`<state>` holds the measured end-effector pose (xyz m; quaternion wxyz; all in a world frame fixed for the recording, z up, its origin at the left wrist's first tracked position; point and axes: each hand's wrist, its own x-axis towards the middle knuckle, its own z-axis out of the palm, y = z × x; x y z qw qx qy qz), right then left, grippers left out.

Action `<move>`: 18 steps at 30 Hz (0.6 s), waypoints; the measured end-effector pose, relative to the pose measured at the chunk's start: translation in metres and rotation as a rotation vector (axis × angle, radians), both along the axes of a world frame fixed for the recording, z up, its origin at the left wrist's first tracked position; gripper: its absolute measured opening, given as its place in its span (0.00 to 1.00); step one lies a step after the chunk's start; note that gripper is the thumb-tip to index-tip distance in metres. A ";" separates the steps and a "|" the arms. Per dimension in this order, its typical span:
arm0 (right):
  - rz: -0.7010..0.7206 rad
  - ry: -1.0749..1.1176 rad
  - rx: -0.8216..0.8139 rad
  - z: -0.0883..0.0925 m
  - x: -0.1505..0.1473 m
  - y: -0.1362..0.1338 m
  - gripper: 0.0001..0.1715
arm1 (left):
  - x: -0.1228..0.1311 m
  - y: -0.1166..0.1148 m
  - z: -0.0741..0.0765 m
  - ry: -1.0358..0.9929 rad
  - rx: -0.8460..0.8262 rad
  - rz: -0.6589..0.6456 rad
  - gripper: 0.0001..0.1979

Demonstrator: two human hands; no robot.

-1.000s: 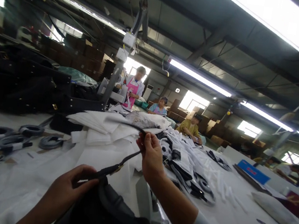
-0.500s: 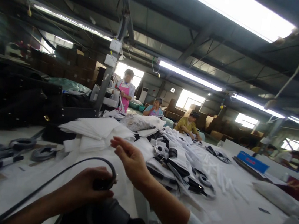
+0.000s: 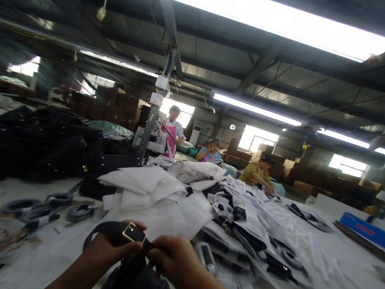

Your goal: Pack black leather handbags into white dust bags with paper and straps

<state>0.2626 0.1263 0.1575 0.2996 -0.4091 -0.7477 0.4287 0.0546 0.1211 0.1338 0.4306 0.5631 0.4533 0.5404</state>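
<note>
One black strap (image 3: 107,229); bent round; rectangular gold-toned buckle (image 3: 133,232)

Ceiling (image 3: 217,47): dark; we note beams (image 3: 262,68) across it.
Light: we see one broad lamp (image 3: 248,10) near, thinner tubes (image 3: 255,109) far.
Windows (image 3: 259,139): bright, far side.
Post (image 3: 148,130): grey, left of centre.
Cartons (image 3: 121,109): brown, stacked far left.

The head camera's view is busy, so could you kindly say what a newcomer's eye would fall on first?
The long bright lamp across the top would probably draw it first. Next comes the black strap with its golden buckle, held at lower centre by the left hand and right hand. The blue box stands out at right.
</note>
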 end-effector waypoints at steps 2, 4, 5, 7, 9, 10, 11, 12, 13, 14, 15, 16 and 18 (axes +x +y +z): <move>-0.026 -0.052 0.053 0.004 0.002 -0.001 0.11 | -0.001 -0.004 0.001 -0.061 -0.032 -0.022 0.30; -0.082 -0.077 0.171 0.011 0.001 -0.005 0.10 | 0.000 -0.009 0.005 -0.139 -0.053 -0.038 0.32; -0.101 -0.061 0.233 0.015 -0.002 -0.006 0.09 | 0.002 -0.012 0.006 -0.182 -0.054 -0.044 0.33; -0.072 0.010 0.317 0.022 -0.011 -0.009 0.18 | 0.006 -0.017 0.010 -0.267 -0.073 -0.077 0.34; -0.018 0.083 0.383 0.027 -0.021 -0.010 0.24 | 0.011 -0.022 0.013 -0.319 -0.104 -0.123 0.35; -0.009 0.096 0.420 0.029 -0.026 -0.010 0.23 | 0.012 -0.024 0.014 -0.330 -0.107 -0.136 0.35; -0.013 0.092 0.451 0.030 -0.031 -0.009 0.20 | 0.012 -0.025 0.014 -0.334 -0.103 -0.138 0.35; -0.026 0.079 0.474 0.031 -0.035 -0.009 0.17 | 0.012 -0.026 0.014 -0.335 -0.093 -0.130 0.34; -0.036 0.063 0.484 0.032 -0.037 -0.008 0.17 | 0.010 -0.026 0.014 -0.334 -0.086 -0.129 0.34; -0.030 0.047 0.483 0.033 -0.039 -0.008 0.17 | 0.008 -0.025 0.012 -0.337 -0.086 -0.134 0.34; -0.010 0.038 0.473 0.033 -0.040 -0.007 0.17 | 0.005 -0.024 0.011 -0.337 -0.092 -0.143 0.35; 0.010 0.041 0.456 0.033 -0.040 -0.007 0.17 | 0.002 -0.022 0.009 -0.328 -0.092 -0.138 0.35; 0.030 0.083 0.409 0.031 -0.039 -0.007 0.16 | -0.004 -0.017 0.004 -0.289 -0.045 -0.069 0.33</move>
